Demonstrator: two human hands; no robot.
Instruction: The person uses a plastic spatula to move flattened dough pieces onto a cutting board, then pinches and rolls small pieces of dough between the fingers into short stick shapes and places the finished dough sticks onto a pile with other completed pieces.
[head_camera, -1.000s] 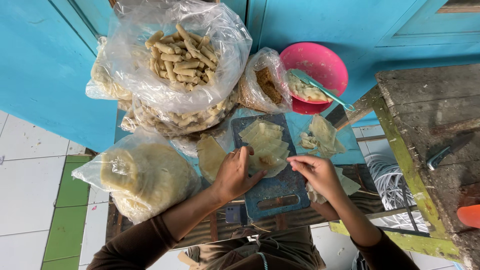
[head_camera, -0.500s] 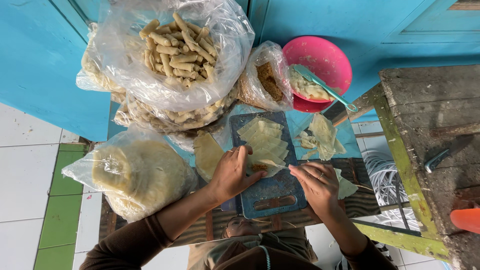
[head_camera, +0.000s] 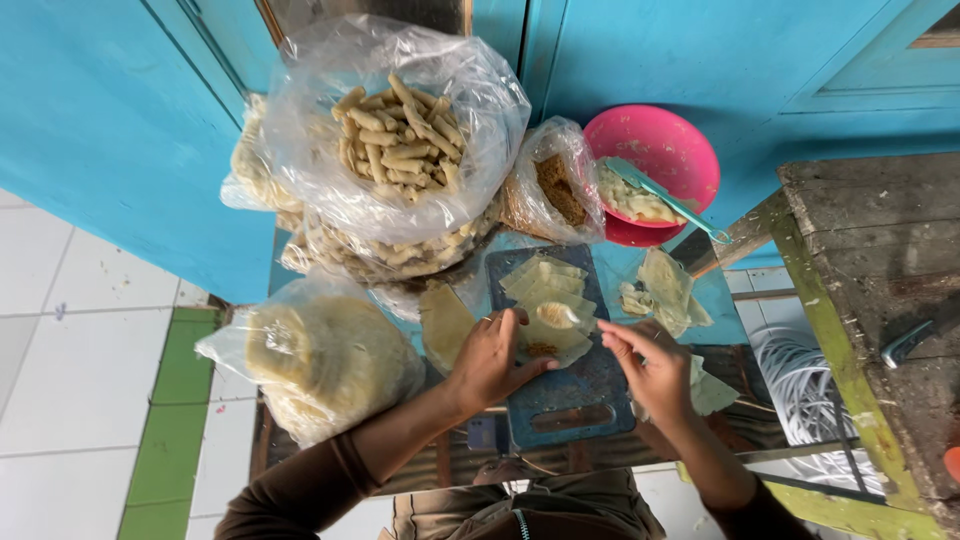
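A blue cutting board (head_camera: 575, 395) lies in front of me with several thin pale wrapper sheets (head_camera: 545, 290) stacked on it. The nearest sheet carries a small lump of filling (head_camera: 557, 314). My left hand (head_camera: 490, 357) rests on the left edge of that sheet, fingers pressing it down. My right hand (head_camera: 655, 365) hovers at the board's right edge, fingers slightly curled and holding nothing.
A pink bowl (head_camera: 680, 150) of filling with a green spoon (head_camera: 665, 198) stands behind the board. Clear bags hold rolled sticks (head_camera: 395, 140), round wrappers (head_camera: 320, 360) and brown filling (head_camera: 555, 190). More wrappers (head_camera: 665, 290) lie to the right. A worn wooden table (head_camera: 870, 300) stands at right.
Both hands have shifted slightly on the board: the left hand moved onto the nearest wrapper and the right hand drew closer to it.
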